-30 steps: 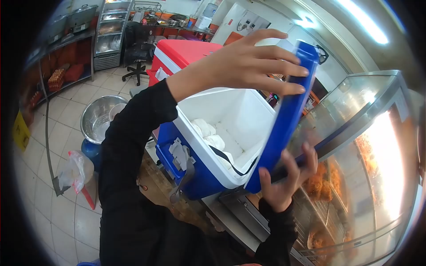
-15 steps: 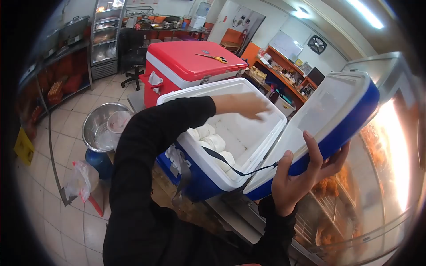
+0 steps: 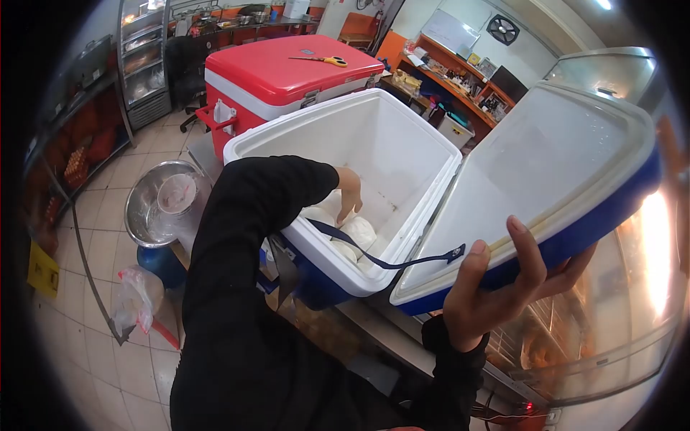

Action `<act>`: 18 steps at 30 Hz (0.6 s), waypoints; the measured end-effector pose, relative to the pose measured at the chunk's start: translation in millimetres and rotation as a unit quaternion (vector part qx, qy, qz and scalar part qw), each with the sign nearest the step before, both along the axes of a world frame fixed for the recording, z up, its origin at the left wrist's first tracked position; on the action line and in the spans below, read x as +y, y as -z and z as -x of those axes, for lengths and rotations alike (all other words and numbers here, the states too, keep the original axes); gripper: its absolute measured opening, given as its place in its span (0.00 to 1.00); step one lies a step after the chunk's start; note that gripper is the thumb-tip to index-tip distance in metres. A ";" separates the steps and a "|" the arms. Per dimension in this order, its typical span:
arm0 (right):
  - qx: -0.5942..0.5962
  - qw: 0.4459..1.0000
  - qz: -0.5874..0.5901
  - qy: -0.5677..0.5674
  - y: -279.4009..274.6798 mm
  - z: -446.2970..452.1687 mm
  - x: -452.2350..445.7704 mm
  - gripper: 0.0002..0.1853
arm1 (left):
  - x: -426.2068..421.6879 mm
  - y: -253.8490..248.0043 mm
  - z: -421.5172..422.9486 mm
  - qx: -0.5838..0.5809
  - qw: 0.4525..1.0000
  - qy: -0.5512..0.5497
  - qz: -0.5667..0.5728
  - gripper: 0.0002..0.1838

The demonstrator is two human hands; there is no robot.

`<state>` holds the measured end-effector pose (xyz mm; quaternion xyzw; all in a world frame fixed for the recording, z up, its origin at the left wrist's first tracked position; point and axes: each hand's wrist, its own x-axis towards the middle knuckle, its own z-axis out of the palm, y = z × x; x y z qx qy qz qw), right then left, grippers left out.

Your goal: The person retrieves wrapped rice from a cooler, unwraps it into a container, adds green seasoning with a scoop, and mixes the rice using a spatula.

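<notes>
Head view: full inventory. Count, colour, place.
blue cooler: 1, blue-white, centre
lid: 1, blue-white, right
strap: 1, navy, lid to cooler
packs: several, white, in blue cooler
red cooler: 1, red-white, behind
scissors: 1, yellow-handled, on red cooler
basin: 1, silver, left
container: 1, blue, below basin
bag: 1, clear, lower left
rack: 1, silver, upper left
whiteboard: 1, white, back wall
fan: 1, black, back wall
display case: 1, silver-framed, right
shelf items: many, mixed, back; unclear
left hand: 1, black-sleeved, at packs
right hand: 1, black-sleeved, on lid
</notes>
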<state>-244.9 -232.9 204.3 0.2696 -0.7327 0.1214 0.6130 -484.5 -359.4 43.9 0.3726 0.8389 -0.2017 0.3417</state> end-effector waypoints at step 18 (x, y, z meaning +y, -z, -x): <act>-0.011 0.999 0.048 -0.015 1.9 -0.4 -1.4 0.17 | -0.6 -26.7 -1.2 0.001 0.997 -0.079 0.005 0.43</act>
